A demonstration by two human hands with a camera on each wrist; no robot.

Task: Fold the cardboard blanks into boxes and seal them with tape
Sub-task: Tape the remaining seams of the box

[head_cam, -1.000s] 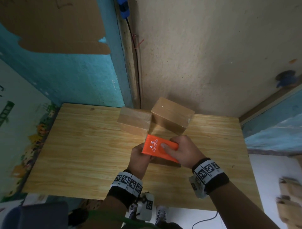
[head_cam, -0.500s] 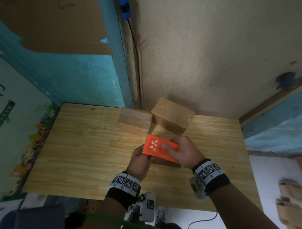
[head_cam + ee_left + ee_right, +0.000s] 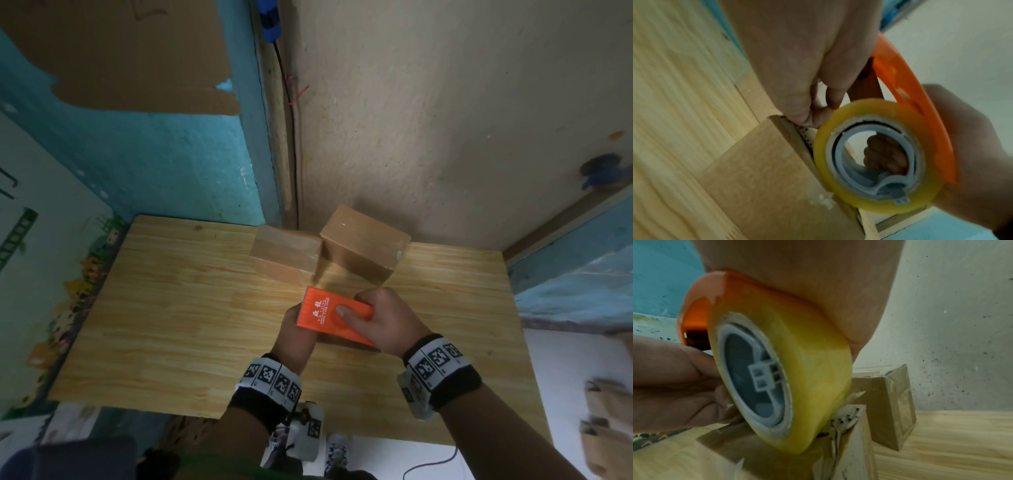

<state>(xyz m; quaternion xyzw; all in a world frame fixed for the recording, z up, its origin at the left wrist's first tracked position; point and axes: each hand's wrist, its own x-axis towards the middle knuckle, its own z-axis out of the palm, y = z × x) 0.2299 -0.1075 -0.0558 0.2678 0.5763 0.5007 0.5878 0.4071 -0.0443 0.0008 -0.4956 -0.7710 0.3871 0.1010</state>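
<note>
An orange tape dispenser [image 3: 334, 315] with a yellowish tape roll [image 3: 877, 155] sits on top of a small brown cardboard box [image 3: 766, 162] near the middle of the wooden table [image 3: 171, 308]. My right hand [image 3: 387, 318] grips the dispenser from above, with one finger lying across its top. My left hand [image 3: 296, 332] holds the box's left end, its fingertips [image 3: 818, 113] curled onto the top edge right beside the roll. In the head view the box is almost wholly hidden under the dispenser and hands. The right wrist view shows the roll [image 3: 797, 369] touching the box's flap seam [image 3: 838, 426].
Two folded, taped boxes [image 3: 286, 253] [image 3: 363, 246] stand at the back of the table against the wall, just behind my hands. More cardboard pieces [image 3: 606, 428] lie on the floor at the right. A cable [image 3: 428, 469] runs below the table's near edge.
Almost nothing has changed. My left wrist has shifted slightly, while the dispenser and my right hand stay in place over the box.
</note>
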